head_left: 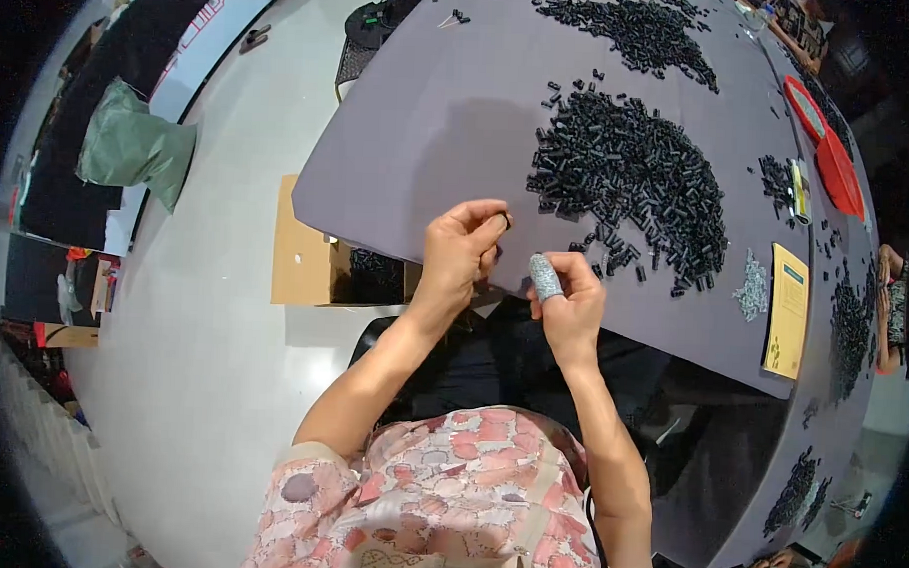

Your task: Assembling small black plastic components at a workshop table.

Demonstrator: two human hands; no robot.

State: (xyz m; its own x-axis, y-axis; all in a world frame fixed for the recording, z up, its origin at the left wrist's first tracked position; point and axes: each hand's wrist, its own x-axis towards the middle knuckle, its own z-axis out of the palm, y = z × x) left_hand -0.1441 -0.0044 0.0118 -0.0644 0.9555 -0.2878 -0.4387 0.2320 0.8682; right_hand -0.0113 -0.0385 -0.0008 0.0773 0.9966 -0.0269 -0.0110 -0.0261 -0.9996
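Observation:
My left hand (458,252) is raised over the near edge of the grey-covered table (379,161), its thumb and forefinger pinched on a small black cylinder (506,221). Just right of it, at a short gap, my right hand (576,310) is closed, with silvery-grey tape (545,277) wrapped round its thumb. What the right fingers hold, if anything, is hidden. Beyond both hands spreads a large heap of short black cylinders (638,175), with several loose ones along its near edge.
An open cardboard box (301,259) with black pieces stands below the table's left corner. To the right lie small silvery pieces (752,287), a yellow booklet (787,311) and a red scoop-like container (839,177). Another black heap (638,32) lies farther back. Other people sit along the right.

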